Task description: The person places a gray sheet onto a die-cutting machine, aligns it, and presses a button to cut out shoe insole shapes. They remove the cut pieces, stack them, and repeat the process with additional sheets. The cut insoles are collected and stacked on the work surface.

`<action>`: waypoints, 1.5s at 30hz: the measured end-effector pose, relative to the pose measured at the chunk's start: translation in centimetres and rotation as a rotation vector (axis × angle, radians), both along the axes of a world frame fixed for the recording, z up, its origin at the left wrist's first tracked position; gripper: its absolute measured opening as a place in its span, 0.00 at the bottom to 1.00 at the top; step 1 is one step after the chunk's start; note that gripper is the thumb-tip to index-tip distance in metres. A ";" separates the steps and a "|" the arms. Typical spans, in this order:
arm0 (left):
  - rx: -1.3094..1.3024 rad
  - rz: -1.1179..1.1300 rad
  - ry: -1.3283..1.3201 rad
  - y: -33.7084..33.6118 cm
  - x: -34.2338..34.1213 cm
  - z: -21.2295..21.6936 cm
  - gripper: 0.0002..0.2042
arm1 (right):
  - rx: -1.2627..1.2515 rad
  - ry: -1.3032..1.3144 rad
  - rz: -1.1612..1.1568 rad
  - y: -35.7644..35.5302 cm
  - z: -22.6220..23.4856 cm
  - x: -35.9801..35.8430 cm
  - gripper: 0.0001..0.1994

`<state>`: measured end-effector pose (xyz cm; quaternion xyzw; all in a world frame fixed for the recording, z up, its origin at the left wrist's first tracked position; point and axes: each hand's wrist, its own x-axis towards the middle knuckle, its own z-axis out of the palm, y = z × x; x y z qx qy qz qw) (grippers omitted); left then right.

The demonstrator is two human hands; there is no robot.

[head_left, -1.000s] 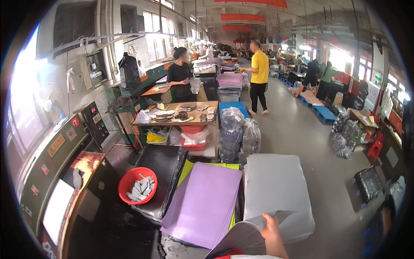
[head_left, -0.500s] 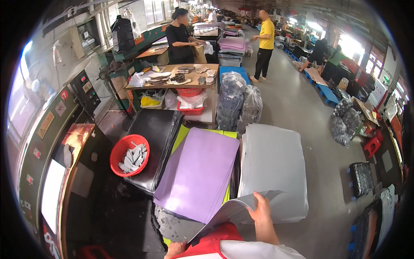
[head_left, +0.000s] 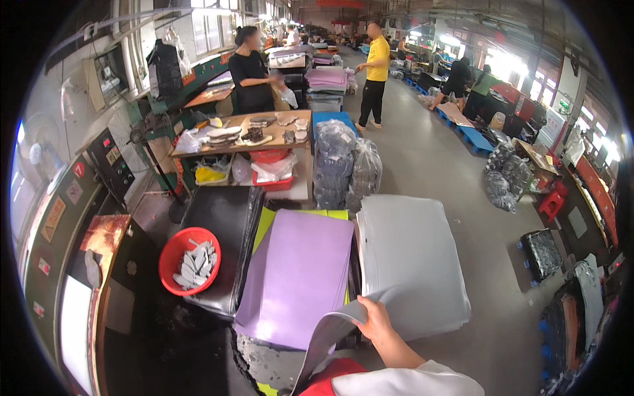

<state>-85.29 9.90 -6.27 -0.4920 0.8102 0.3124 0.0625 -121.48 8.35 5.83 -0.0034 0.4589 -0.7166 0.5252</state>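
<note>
My right hand [head_left: 375,321] is closed on the edge of a grey sheet [head_left: 325,333]. The sheet bends down and to the left, close against my body. Behind that hand lies a tall stack of grey sheets [head_left: 409,247]; whether the held sheet still touches it, I cannot tell. Left of the stack, purple sheets [head_left: 297,270] lie fanned over bright yellow-green ones [head_left: 264,228]. My left hand is out of view past the lower edge, where the sheet's low end runs.
A red bowl [head_left: 164,264] of grey cut pieces sits on black sheets [head_left: 218,218]. Ahead stand a worktable [head_left: 264,135] with cut pieces and clear-wrapped bundles [head_left: 335,165]. A control box [head_left: 112,162] is at left. People in black [head_left: 254,79] and yellow [head_left: 378,59] stand beyond.
My right hand has moved left and slightly down with the sheet's edge, and the sheet curls more steeply. My left hand has dropped out of view. The whole scene has shifted slightly left.
</note>
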 end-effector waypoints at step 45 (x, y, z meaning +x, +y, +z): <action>0.204 0.299 0.339 -11.0 22.0 3.6 0.10 | -0.205 0.261 -0.133 -14.9 3.9 23.1 0.04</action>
